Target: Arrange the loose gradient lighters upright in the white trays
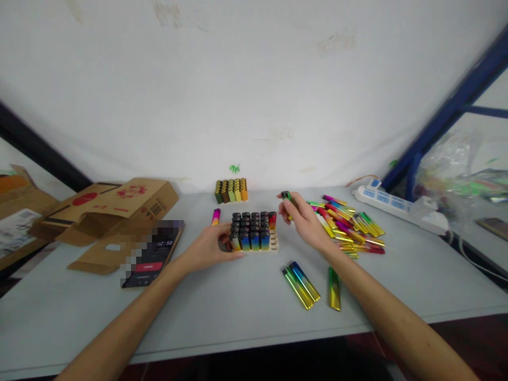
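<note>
My left hand [210, 244] grips the left end of a pale slotted tray [273, 244], its thumb along the front edge. Rows of upright lighters [254, 241] with black tops fill most of the tray; those in front have blue and yellow bodies. One red lighter [272, 219] stands at the back of the right column, whose other slots show bare. Just right of the tray, my right hand [302, 218] is closed around a lighter [286, 197] with a dark, greenish top. A loose heap of shiny coloured lighters [341, 222] lies beyond that hand.
Shiny lighters [301, 286] lie near the front, another [334, 288] beside my right forearm. A pink one [216, 217] lies behind my left hand. Against the wall stands a second block of lighters [231, 191]. Cardboard boxes [130, 198], a phone [154, 256] and a power strip [400, 206] flank them.
</note>
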